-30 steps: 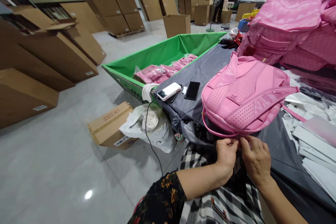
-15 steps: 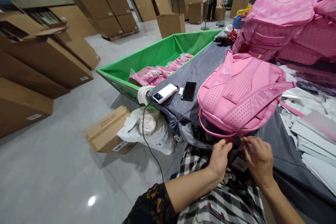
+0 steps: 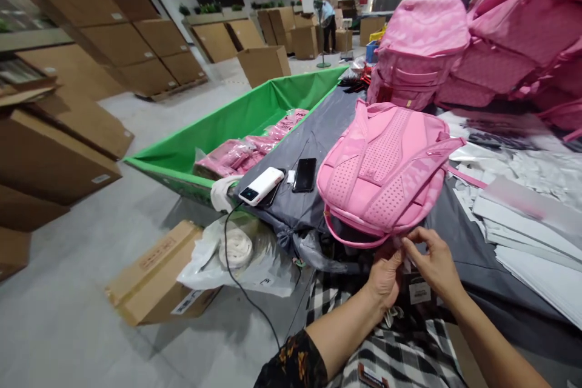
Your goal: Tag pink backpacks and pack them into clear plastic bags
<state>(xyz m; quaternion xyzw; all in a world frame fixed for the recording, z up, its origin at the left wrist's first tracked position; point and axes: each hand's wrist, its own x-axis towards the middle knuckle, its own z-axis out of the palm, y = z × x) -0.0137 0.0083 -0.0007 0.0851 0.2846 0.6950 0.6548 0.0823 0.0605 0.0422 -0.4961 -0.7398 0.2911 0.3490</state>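
Observation:
A pink backpack (image 3: 377, 173) lies on the grey-covered table with its padded back and shoulder straps facing up. My left hand (image 3: 385, 279) is closed just below the bag's near edge. Close beside it, my right hand (image 3: 430, 260) pinches thumb and finger together at the same spot. What the fingertips hold is small and partly hidden, so I cannot make it out. Under the hands, a pale square label (image 3: 419, 292) shows against something dark, above the black-and-white checked cloth (image 3: 400, 345) on my lap.
Left of the backpack lie a white power bank (image 3: 262, 186) with a cable and a black phone (image 3: 304, 175). A green bin (image 3: 182, 160) holds bagged pink items. Pink backpacks (image 3: 421, 42) are piled behind; white sheets (image 3: 536, 260) lie right. Cartons (image 3: 154, 273) stand on the floor.
The view has turned to the right, shifting the scene leftward. My right hand has moved closer to my left, and the pale label between them now shows more squarely.

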